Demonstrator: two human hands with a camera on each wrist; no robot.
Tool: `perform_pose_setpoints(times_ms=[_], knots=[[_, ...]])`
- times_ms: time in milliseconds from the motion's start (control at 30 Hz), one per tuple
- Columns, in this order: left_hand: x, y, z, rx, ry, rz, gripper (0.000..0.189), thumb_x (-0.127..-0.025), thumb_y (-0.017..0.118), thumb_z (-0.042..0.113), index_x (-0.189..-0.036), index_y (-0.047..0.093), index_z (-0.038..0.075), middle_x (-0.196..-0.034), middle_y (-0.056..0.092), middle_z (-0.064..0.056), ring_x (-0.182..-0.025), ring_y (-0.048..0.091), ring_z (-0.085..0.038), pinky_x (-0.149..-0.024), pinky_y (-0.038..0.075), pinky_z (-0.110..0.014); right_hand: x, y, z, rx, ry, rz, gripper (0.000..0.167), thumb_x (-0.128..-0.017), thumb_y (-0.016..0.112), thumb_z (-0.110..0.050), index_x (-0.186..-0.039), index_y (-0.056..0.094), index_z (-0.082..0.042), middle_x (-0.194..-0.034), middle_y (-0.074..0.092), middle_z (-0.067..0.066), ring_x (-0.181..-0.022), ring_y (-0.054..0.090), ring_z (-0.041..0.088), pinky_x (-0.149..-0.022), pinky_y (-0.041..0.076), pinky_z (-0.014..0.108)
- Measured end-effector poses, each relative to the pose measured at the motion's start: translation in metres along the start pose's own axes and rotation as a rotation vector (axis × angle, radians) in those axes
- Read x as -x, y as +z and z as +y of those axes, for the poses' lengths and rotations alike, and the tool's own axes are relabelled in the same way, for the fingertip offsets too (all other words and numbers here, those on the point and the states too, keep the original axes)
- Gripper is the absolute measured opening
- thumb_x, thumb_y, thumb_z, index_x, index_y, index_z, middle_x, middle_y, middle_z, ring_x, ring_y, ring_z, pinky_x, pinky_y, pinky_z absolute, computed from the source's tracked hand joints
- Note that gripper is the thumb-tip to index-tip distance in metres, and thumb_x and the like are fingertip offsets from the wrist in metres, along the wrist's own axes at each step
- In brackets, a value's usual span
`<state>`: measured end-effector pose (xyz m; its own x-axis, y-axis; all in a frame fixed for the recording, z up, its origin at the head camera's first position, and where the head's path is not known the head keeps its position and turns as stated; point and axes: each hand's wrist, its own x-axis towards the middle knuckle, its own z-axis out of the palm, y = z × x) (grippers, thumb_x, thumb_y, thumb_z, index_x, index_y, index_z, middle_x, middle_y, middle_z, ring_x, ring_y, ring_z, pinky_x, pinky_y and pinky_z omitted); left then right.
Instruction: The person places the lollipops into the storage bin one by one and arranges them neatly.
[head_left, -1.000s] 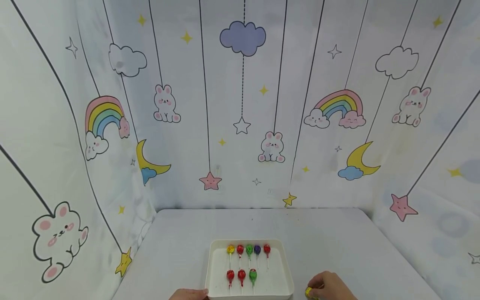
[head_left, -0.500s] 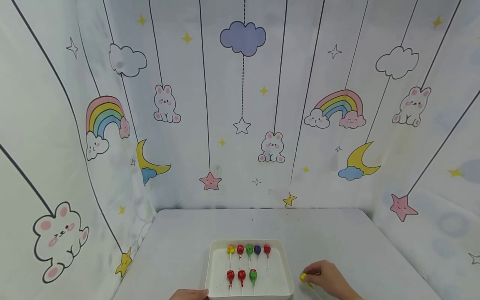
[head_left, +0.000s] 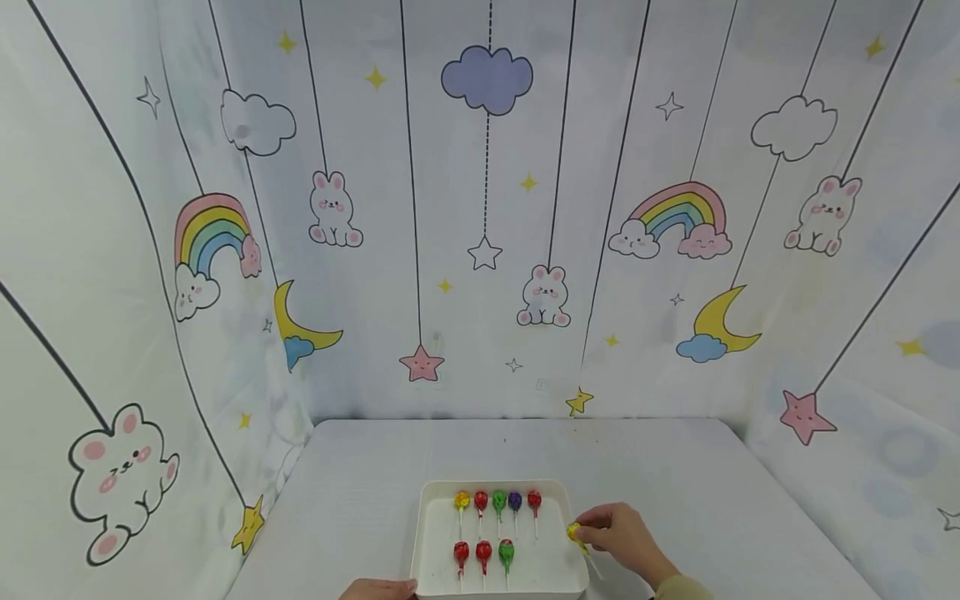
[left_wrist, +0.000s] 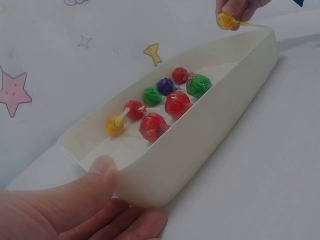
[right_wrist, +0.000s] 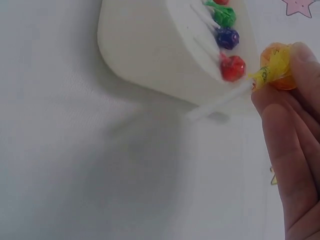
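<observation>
A white tray (head_left: pixel 546 571) on the table carries wrapped lollipops in two rows. The back row runs from a yellow lollipop (head_left: pixel 461 500) through red, green and purple (head_left: pixel 514 500) to a red one (head_left: pixel 534 498); the front row has two red and a green lollipop (head_left: pixel 506 551). My left hand (head_left: pixel 377 589) grips the tray's near left corner, thumb (left_wrist: pixel 104 167) over the rim and fingers beneath in the left wrist view. Above the tray's right rim, my right hand (head_left: pixel 626 540) pinches another yellow lollipop (right_wrist: pixel 276 65) by its head, its white stick (right_wrist: pixel 220 102) free.
The tray stands on a white-covered table (head_left: pixel 375 475). Behind and on both sides hangs a white cloth backdrop (head_left: pixel 480 333) printed with rabbits, clouds, stars and rainbows.
My right hand has carried the yellow lollipop leftward and up, from the table right of the tray to the tray's right rim. My left hand stays at the corner.
</observation>
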<state>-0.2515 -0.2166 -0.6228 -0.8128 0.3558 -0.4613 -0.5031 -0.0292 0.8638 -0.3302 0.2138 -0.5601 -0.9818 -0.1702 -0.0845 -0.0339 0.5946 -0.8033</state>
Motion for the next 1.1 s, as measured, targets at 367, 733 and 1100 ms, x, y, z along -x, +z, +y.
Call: perform_pose_setpoints(times_ms=[367, 733, 1100], knots=[[-0.002, -0.001, 0.001, -0.015, -0.036, 0.005, 0.052, -0.094, 0.074, 0.037, -0.116, 0.07, -0.01, -0.104, 0.078, -0.014, -0.098, 0.077, -0.024, -0.09, 0.064, -0.037, -0.016, 0.03, -0.032, -0.082, -0.032, -0.013, 0.022, -0.088, 0.082, -0.02, -0.099, 0.078, -0.001, -0.089, 0.078, 0.005, -0.077, 0.072, 0.013, -0.067, 0.065, 0.032], [-0.002, -0.002, 0.0, -0.004, -0.03, -0.003, 0.052, -0.096, 0.072, 0.037, -0.117, 0.069, -0.01, -0.105, 0.078, -0.015, -0.099, 0.076, -0.025, -0.09, 0.063, -0.039, -0.027, 0.059, -0.054, -0.081, -0.012, 0.034, 0.013, -0.087, 0.082, -0.015, -0.089, 0.077, -0.003, -0.081, 0.075, 0.002, -0.07, 0.069, 0.011, -0.063, 0.063, 0.03], [0.0, -0.002, 0.001, 0.014, -0.023, -0.029, 0.05, -0.098, 0.07, 0.035, -0.119, 0.068, -0.011, -0.106, 0.078, -0.015, -0.101, 0.076, -0.025, -0.092, 0.063, -0.039, -0.018, 0.076, -0.056, 0.047, 0.12, 0.104, 0.017, -0.084, 0.084, -0.015, -0.075, 0.073, -0.007, -0.065, 0.069, -0.001, -0.06, 0.061, 0.01, -0.054, 0.053, 0.023]])
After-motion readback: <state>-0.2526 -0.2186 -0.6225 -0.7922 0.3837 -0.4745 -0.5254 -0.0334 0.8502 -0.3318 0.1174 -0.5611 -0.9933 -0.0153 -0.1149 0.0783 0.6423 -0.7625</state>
